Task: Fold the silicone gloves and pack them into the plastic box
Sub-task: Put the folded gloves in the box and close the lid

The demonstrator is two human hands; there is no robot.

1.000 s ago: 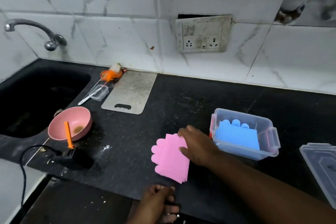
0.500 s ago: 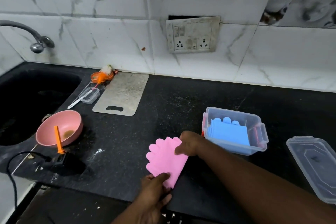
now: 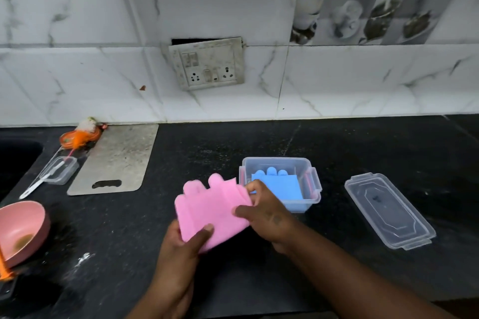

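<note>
Above the black stone tabletop (image 3: 207,153), just in front of us, the pink silicone glove (image 3: 210,210) now hangs lifted between both hands. Half a second ago it lay flat on the surface with the right hand pressing its far right corner and the left hand only reaching its near edge. We see the left hand (image 3: 181,248) with its grip closed on the near end, thumb on top and fingers underneath. The right hand (image 3: 267,212) has its grip pinching the right edge, where a flap of the glove is turned up and over. The glove's long axis runs roughly from us toward the wall, and its rounded fingertips point away from us, as they did before. Just beyond the right hand stands the clear plastic box (image 3: 315,184), open, with a folded blue silicone glove (image 3: 280,185) lying inside, fingertips also toward the wall. The box's clear plastic lid (image 3: 388,212) lies flat on the tabletop to the right, apart from the box. Our view has swung rightward, so the tap seen earlier is out of frame.
</note>
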